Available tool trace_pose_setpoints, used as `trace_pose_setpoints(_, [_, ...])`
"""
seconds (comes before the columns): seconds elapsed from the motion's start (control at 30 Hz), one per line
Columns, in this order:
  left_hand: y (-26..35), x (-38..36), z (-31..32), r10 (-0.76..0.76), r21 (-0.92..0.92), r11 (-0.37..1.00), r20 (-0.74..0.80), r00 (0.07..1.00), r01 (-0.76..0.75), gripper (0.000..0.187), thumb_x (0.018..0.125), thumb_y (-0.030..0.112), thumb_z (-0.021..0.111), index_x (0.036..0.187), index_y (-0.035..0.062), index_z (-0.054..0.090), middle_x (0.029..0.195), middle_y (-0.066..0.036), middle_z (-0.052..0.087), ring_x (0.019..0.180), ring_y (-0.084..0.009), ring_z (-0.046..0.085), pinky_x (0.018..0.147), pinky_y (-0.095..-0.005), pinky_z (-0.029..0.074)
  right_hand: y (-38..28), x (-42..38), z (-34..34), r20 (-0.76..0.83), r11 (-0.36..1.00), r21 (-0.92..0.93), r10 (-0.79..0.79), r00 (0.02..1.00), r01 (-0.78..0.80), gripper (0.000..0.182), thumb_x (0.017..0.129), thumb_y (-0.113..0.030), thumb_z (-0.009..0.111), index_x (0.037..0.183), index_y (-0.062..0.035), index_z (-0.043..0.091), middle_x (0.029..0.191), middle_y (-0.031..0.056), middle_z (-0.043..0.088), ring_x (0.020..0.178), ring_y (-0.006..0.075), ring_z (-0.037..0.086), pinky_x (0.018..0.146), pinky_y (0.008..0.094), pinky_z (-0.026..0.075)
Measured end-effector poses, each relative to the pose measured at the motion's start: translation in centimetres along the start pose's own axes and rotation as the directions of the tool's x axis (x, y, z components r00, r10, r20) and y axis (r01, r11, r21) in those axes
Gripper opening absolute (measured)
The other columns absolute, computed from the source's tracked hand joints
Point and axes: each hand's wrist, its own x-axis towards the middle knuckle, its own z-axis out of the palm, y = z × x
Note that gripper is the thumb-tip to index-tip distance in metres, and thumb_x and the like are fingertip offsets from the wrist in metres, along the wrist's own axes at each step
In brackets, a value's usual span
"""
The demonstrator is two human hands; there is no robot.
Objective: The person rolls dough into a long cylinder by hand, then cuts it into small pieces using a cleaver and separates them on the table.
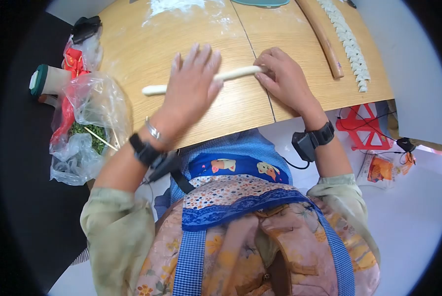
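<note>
The dough rope could be torn or thinned unevenly if pressed lopsidedly or tugged.
Near the front edge of the table, it is covered partway along by the flat, outspread left hand; its right end is pinched by the curled right hand.

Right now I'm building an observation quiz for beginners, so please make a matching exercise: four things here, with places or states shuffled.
Things:
1. left hand
2. right hand
3. dough rope
4. rolling pin

Places or states:
A. brown, clear of both hands
B. palm down over the rope
C. whitish, lying across the table
D. curled at the rope's end

Pairs: 1-B; 2-D; 3-C; 4-A
</note>
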Motion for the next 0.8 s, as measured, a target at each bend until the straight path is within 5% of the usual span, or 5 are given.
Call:
trace_pose_setpoints(0.17, [0.3,-1.7,-1.3,0.079,-0.082,0.994,0.164,0.983,-0.067,0.058,0.105,0.041,0.041,0.154,0.0094,0.037,0.160,-0.015,0.035,0.149,-0.0404,0.027,0.119,-0.0604,0.019,-0.2,-0.6,0.1,-0.049,0.996,-0.040,-0.087,0.995,0.085,0.020,0.085,-0.015,0.071,0.101,-0.0044,0.066,0.098,0.0103,0.062,0.089,0.0284,0.062,0.076,0.0400,0.051])
trace_pose_setpoints(0.23, [-1.9,1.7,0.2,-0.036,-0.087,0.995,0.212,0.977,0.055,0.061,0.105,0.045,0.038,0.156,0.0117,0.035,0.162,-0.014,0.031,0.150,-0.0399,0.025,0.119,-0.0604,0.018,-0.4,-0.4,0.2,-0.049,0.998,-0.022,-0.061,0.997,0.060,0.021,0.085,-0.015,0.071,0.102,-0.0039,0.066,0.098,0.0104,0.062,0.089,0.0284,0.062,0.076,0.0397,0.051])
trace_pose_setpoints(0.37, [-4.2,8.1,2.7,-0.258,-0.002,0.965,0.137,0.956,0.261,0.061,0.106,0.046,0.035,0.157,0.0131,0.034,0.164,-0.014,0.029,0.150,-0.0390,0.025,0.119,-0.0626,0.018,0.0,-0.6,0.5,-0.085,0.999,-0.036,-0.039,0.996,0.036,0.023,0.085,-0.015,0.071,0.103,-0.0028,0.065,0.098,0.0103,0.062,0.088,0.0282,0.063,0.075,0.0394,0.051])
trace_pose_setpoints(0.5, [-3.9,8.9,3.5,-0.290,0.068,0.956,0.067,0.955,0.285,0.060,0.106,0.046,0.033,0.157,0.0132,0.034,0.163,-0.016,0.030,0.150,-0.0384,0.026,0.119,-0.0632,0.019,-0.1,-0.7,0.5,-0.116,1.000,-0.011,-0.019,0.993,0.018,0.023,0.084,-0.016,0.072,0.102,-0.0031,0.066,0.098,0.0098,0.063,0.087,0.0282,0.062,0.075,0.0389,0.051])
trace_pose_setpoints(0.8, [0.0,-1.9,-1.6,0.096,-0.157,0.985,0.129,0.987,-0.075,0.061,0.097,0.028,0.056,0.152,0.0085,0.039,0.158,-0.020,0.034,0.147,-0.0390,0.030,0.120,-0.0548,0.021,0.2,-0.7,0.4,-0.030,0.990,0.003,-0.141,0.990,0.141,0.018,0.084,-0.018,0.073,0.098,-0.0065,0.069,0.097,0.0074,0.063,0.086,0.0266,0.061,0.075,0.0394,0.050])
